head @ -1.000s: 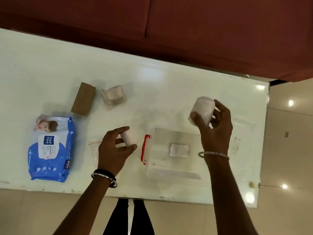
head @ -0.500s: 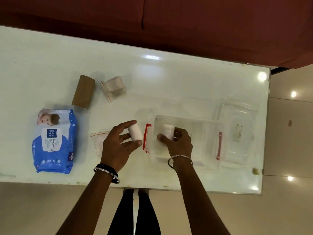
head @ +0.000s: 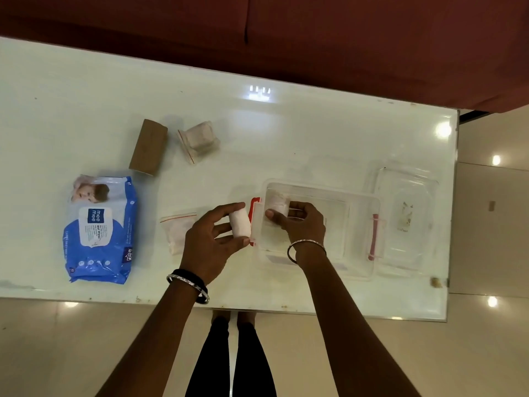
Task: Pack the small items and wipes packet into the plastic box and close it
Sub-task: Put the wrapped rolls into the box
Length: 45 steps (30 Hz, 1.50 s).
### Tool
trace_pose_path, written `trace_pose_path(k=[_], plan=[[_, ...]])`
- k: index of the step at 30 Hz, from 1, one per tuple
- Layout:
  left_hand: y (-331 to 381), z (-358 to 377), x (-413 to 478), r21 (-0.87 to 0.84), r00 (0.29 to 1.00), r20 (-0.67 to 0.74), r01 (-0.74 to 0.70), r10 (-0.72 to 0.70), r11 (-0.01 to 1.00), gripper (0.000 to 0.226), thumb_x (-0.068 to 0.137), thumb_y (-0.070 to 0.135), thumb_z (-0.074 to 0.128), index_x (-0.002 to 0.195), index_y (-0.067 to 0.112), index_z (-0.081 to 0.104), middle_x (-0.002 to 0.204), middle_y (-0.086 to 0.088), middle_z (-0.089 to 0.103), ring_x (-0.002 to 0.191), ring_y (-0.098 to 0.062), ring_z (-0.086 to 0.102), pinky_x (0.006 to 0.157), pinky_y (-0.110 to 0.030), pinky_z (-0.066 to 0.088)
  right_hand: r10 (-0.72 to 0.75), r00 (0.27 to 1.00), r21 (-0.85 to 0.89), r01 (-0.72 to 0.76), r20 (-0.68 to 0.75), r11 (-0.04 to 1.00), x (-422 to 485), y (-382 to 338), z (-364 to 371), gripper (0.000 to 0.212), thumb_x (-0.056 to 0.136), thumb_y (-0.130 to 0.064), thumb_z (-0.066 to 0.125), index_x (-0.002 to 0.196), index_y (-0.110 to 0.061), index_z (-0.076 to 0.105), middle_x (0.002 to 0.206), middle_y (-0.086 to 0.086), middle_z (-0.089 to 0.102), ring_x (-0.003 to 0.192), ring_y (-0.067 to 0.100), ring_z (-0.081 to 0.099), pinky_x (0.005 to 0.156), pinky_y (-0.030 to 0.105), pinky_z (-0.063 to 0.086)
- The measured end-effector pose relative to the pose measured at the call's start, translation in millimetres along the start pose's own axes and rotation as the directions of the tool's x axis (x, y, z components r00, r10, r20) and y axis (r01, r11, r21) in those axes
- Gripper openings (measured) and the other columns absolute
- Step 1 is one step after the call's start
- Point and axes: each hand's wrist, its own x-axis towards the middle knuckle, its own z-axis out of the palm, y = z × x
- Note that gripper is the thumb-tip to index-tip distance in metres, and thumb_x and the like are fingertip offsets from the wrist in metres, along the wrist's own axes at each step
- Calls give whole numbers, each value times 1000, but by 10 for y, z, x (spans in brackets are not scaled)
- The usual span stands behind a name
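Note:
A clear plastic box with red latches stands open on the white table. My right hand is inside its left end, holding a white roll against the box floor. Just left of the box's red latch, my left hand grips a second white roll above the table. The clear lid lies to the right of the box. A blue wipes packet lies at the left. A small zip bag rests partly under my left hand.
A brown cardboard box and another zip bag with a pale item lie at the back left. The table's near edge runs just below my wrists, and its right edge is beyond the lid. A red-brown sofa borders the far side.
My right hand came down from above the box and set its white roll inside the left end. My left hand edged its roll right, up to the red latch.

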Motion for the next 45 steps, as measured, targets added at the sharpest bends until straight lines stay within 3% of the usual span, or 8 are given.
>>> trace_pose_path(k=[4,9,13,18,26,29,33,45], plan=[[3,-8,-7,14,1000,13,-6,6,1000,63,66,-8,79,121,18,62,125,1,61,102,-16,66,70,-11,54,19,999,79,-23,39,997,-79,47,-65,69,59,-30,94,120,-14,65,102,-2,70,82,3,67,62,6,47],[94,-24,-76,39,998,-15,-56,56,998,62,66,-6,80,120,21,63,126,2,61,103,-16,67,77,-20,58,46,995,183,-30,-84,983,-312,-1,-249,41,78,-27,82,114,-12,69,107,9,73,101,24,70,91,45,58],[225,32,-215,118,982,21,-186,185,975,63,66,0,83,117,31,65,120,10,63,96,-7,68,76,-16,57,-58,998,247,60,-14,967,-733,-90,-434,12,86,-26,73,97,-19,75,89,1,78,86,19,74,66,25,59],[330,260,-319,281,928,160,-369,336,886,51,73,12,80,120,25,65,119,9,65,106,-4,63,83,-16,56,-150,957,234,90,249,968,-1057,-146,-491,27,80,-31,78,104,-19,76,91,3,79,83,18,75,66,23,59],[257,376,-287,356,925,172,-380,340,854,68,72,21,81,132,35,53,133,15,56,112,-1,58,90,-13,50,-82,994,64,77,72,995,-739,-49,-531,29,76,-24,83,103,-14,77,86,2,79,78,19,76,77,37,63],[208,301,-258,383,932,26,-344,363,857,52,77,18,77,124,30,60,118,11,60,100,0,61,79,-12,53,20,996,45,-16,-91,999,-432,14,-562,37,70,-27,87,103,-15,74,88,5,79,79,21,76,78,33,61],[71,181,-205,418,962,-64,-216,265,883,36,82,16,71,116,23,64,104,7,66,91,-8,65,75,-20,56,137,985,70,-130,-104,989,-69,20,-434,38,66,-24,90,96,-9,72,89,11,78,76,26,77,75,30,61],[-64,133,-140,324,993,-24,-101,115,941,35,80,17,75,110,30,62,87,19,65,81,5,64,67,-6,50,-13,994,-72,5,-111,997,122,24,-126,34,77,-29,82,104,-11,75,92,11,77,87,30,74,91,45,57]])
